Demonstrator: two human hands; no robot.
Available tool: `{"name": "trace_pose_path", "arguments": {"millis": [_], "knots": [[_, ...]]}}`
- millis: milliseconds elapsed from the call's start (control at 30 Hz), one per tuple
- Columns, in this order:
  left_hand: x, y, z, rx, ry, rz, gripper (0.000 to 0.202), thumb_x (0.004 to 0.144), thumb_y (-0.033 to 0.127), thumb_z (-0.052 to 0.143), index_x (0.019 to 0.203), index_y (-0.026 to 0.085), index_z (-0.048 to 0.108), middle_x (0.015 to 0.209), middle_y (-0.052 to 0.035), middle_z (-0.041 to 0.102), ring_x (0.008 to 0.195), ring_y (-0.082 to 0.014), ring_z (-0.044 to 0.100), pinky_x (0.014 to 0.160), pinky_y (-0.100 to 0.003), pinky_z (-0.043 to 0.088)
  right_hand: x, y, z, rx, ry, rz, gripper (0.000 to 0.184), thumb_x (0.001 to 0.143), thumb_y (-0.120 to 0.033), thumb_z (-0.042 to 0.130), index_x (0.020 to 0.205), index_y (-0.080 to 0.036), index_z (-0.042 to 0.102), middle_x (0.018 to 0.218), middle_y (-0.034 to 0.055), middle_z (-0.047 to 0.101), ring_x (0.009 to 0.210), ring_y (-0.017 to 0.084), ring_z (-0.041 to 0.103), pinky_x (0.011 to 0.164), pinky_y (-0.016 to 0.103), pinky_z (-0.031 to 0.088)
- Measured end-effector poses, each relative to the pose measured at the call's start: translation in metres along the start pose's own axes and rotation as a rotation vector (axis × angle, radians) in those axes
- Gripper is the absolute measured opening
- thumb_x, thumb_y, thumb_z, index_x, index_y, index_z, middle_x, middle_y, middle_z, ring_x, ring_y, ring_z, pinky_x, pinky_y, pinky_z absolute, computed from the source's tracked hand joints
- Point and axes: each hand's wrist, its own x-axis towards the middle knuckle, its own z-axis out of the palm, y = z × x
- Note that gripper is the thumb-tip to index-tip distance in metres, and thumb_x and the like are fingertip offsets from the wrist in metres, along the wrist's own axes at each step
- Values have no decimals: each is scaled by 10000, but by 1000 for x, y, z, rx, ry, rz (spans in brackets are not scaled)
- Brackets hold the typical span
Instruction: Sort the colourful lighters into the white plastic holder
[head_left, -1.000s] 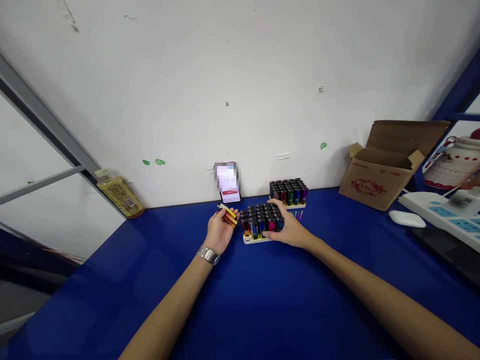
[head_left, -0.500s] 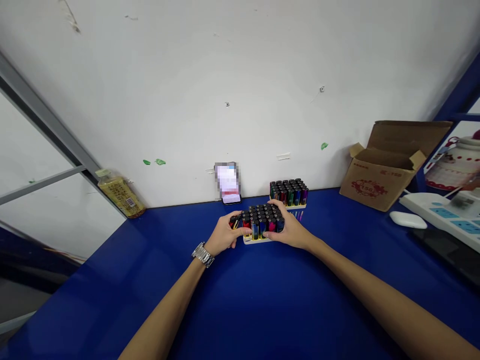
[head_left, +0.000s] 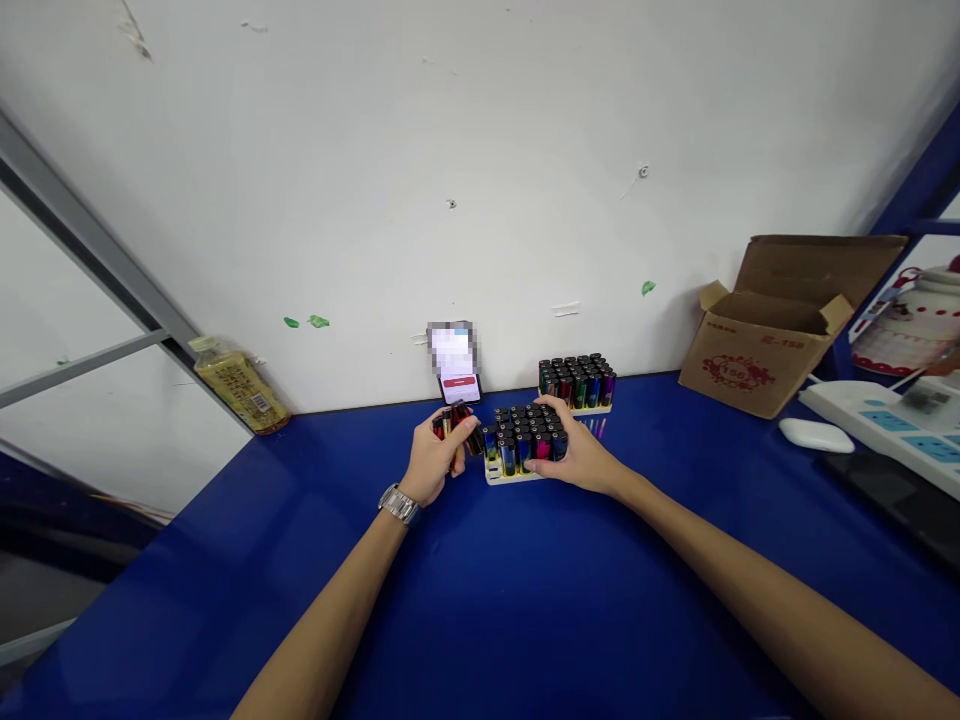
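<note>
My left hand (head_left: 433,456), with a metal watch at the wrist, is closed around several red and black batteries (head_left: 466,432), just left of a white rack (head_left: 504,479). In the rack stand rows of upright batteries (head_left: 524,452) with black tops and blue, pink or yellowish sides. A bare slot shows at its front left corner. My right hand (head_left: 571,455) grips the rack's right side, thumb in front and fingers behind. Behind it stands a second rack of multicoloured batteries (head_left: 576,385), touched by neither hand.
A phone (head_left: 454,362) leans on the wall behind the hands. At the left lies a tilted bottle of yellow liquid (head_left: 238,385). On the right are an open cardboard box (head_left: 739,355), a white case (head_left: 816,436), a power strip (head_left: 892,425) and a dark flat device (head_left: 892,495).
My left hand has moved slightly left, away from the rack, with a red battery from its front left corner now in its grip. My right hand stays on the rack.
</note>
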Motion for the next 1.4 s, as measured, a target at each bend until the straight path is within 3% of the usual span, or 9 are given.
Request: {"name": "trace_pose_path", "arguments": {"millis": [133, 267, 367, 500, 633, 1033, 1133, 1233, 1400], "knots": [[9, 1, -9, -286, 178, -159, 277, 742, 395, 659, 785, 132, 585, 549, 26, 593, 288, -41, 374, 296, -177, 287, 0, 1, 0, -9, 1, 12, 806, 680, -357, 746, 1333, -291, 278, 1178, 72, 554, 1008, 228, 606, 898, 407, 479], [14, 7, -26, -409, 229, -317, 212, 761, 354, 560, 701, 151, 543, 526, 48, 533, 326, -47, 397, 340, -182, 354, -1, -1, -1, -1, -9, 28, 803, 685, -350, 745, 1337, -301, 279, 1198, 75, 543, 1018, 235, 602, 898, 420, 481], [15, 9, -36, -75, 228, -312, 263, 742, 398, 601, 676, 148, 558, 505, 35, 522, 389, -84, 480, 379, -202, 414, -1, -2, -1, -3, -11, 28, 803, 689, -343, 741, 1340, -299, 274, 1202, 74, 537, 1013, 229, 603, 899, 416, 482], [14, 8, -39, 550, 130, -266, 295, 732, 415, 631, 603, 178, 513, 402, 43, 477, 321, -106, 441, 316, -203, 331, -1, -3, -1, 5, -16, 30, 800, 690, -352, 740, 1337, -297, 273, 1186, 74, 552, 978, 223, 617, 875, 409, 493], [14, 7, -36, 838, 87, -265, 354, 747, 435, 620, 538, 197, 462, 380, 30, 498, 314, -129, 490, 348, -216, 379, -1, -4, 0, 23, -16, 31, 799, 689, -346, 741, 1332, -295, 270, 1155, 66, 573, 967, 219, 627, 873, 399, 496], [15, 8, -52, 691, 110, -121, 241, 672, 376, 704, 578, 205, 562, 387, 17, 557, 300, -155, 520, 328, -206, 346, -1, 0, 0, 5, -13, 0, 776, 712, -374, 725, 1336, -289, 272, 1198, 80, 548, 1028, 241, 604, 893, 428, 492], [16, 8, -61, 707, 50, -129, 229, 643, 393, 723, 624, 197, 606, 407, 16, 564, 304, -153, 514, 329, -210, 344, -2, 0, -1, 10, -25, 1, 774, 721, -375, 721, 1338, -290, 263, 1177, 74, 558, 1009, 232, 608, 894, 426, 492], [17, 9, -69, 692, -62, -170, 313, 653, 431, 710, 844, 186, 670, 432, 22, 567, 333, -164, 517, 337, -218, 349, -1, 0, -1, 6, -27, 8, 781, 722, -379, 721, 1343, -292, 256, 1169, 71, 555, 998, 228, 608, 895, 430, 491], [19, 10, -76, 902, -19, -8, 226, 642, 402, 718, 771, 220, 683, 638, -15, 653, 535, -172, 582, 485, -223, 386, -1, 1, 0, 10, -26, 4, 783, 719, -380, 724, 1342, -288, 258, 1171, 71, 552, 990, 224, 610, 893, 424, 493]]}}
